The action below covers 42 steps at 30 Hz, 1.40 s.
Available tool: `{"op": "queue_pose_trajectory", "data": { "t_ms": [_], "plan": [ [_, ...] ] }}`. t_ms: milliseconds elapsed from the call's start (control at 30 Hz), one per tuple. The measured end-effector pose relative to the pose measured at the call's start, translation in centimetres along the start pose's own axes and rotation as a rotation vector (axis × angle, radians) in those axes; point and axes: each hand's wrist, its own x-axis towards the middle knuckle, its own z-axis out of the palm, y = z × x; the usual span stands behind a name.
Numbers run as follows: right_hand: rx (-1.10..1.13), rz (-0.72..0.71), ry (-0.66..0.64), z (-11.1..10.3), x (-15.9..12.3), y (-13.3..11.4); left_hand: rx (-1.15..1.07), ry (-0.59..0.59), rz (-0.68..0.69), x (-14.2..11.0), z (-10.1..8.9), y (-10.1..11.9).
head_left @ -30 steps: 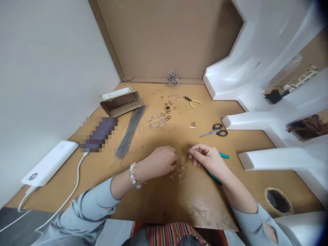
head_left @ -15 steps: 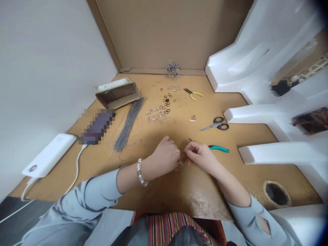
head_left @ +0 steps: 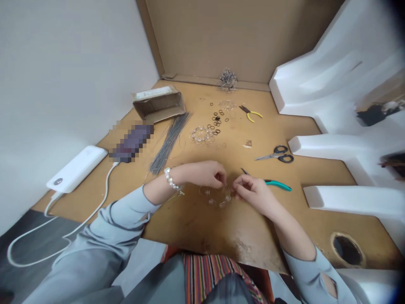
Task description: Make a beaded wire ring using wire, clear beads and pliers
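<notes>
Between my two hands hangs a thin wire loop with clear beads [head_left: 221,204], close above the table. My left hand [head_left: 210,174], with a beaded bracelet at its wrist, has curled fingers that pinch the loop's upper side. Thumb and fingers of my right hand [head_left: 251,192] are closed at the loop's right side; the exact grip spot is too small to make out. Teal-handled pliers [head_left: 278,184] lie partly hidden behind my right hand. Farther back rests another beaded wire loop [head_left: 201,134], beside several small dark rings [head_left: 217,123].
A bundle of grey wires [head_left: 169,145] lies left of centre near an open cardboard box [head_left: 160,105]. Scissors [head_left: 278,155] and yellow-handled pliers [head_left: 251,114] lie to the right. A tangled wire piece [head_left: 228,79] stands at the back. A white power bank [head_left: 77,169] and white foam [head_left: 341,196] flank the table.
My hands came closer together, and the left hand turned so that its fingers point right. The beaded loop now shows more fully below them. The whole view shifted somewhat.
</notes>
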Motion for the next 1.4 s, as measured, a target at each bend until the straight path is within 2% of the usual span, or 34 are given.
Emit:
{"op": "queue_pose_trajectory", "data": {
  "t_ms": [200, 300, 467, 767, 900, 1067, 1300, 1400],
  "plan": [
    [-0.022, -0.066, 0.104, 0.2, 0.1, -0.4, -0.107, 0.024, 0.034, 0.3, 0.0, -1.5],
    [0.0, -0.113, 0.076, 0.5, 0.2, -0.5, -0.119, 0.023, 0.031, 0.3, 0.0, -1.6],
    [0.002, -0.103, 0.025, 0.8, 0.2, -0.2, -0.138, 0.016, -0.003, 0.0, -0.4, -1.2],
    [-0.092, -0.169, 0.048, 1.3, 0.3, -0.2, -0.269, -0.013, -0.082, -0.9, -1.1, -0.9],
    [-0.139, -0.169, 0.069, 1.4, 0.3, -0.3, -0.211, 0.0, -0.068, -1.8, -1.8, -0.6],
    [-0.139, -0.153, 0.081, 1.3, 0.3, -0.3, -0.01, 0.03, -0.057, -2.4, -2.2, -0.2],
    [-0.126, -0.154, 0.062, 1.2, 0.2, -0.3, -0.039, -0.042, -0.082, -1.8, -1.5, -0.2],
    [-0.118, -0.152, 0.068, 1.1, 0.1, -0.2, 0.006, -0.02, -0.074, -2.3, -1.6, -0.1]
  ]
}}
